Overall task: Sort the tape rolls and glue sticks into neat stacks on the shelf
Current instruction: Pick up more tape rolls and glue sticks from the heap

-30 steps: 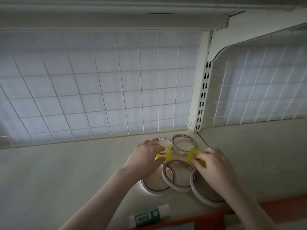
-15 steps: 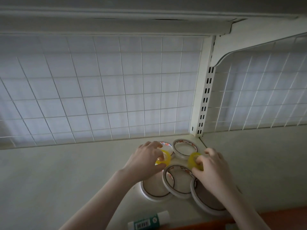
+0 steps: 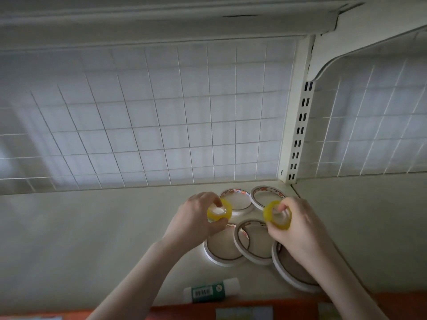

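I see the left hand (image 3: 196,218) with fingers pinching a small yellow tape roll (image 3: 216,213) and the right hand (image 3: 300,229) with fingers curled through another yellow tape roll (image 3: 276,215), both above the shelf (image 3: 92,239). Five white tape rolls (image 3: 255,241) lie flat below, the right front one mostly hidden under the right wrist. A glue stick (image 3: 211,291) lies near the front edge, label unreadable.

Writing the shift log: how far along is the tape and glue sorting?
Done: nothing looks stacked yet; five white tape rolls lie loose, partly overlapping, on the shelf. In hand: the left hand grips one yellow roll, the right hand another. Left: stack all rolls and place the glue stick lying near the front edge.
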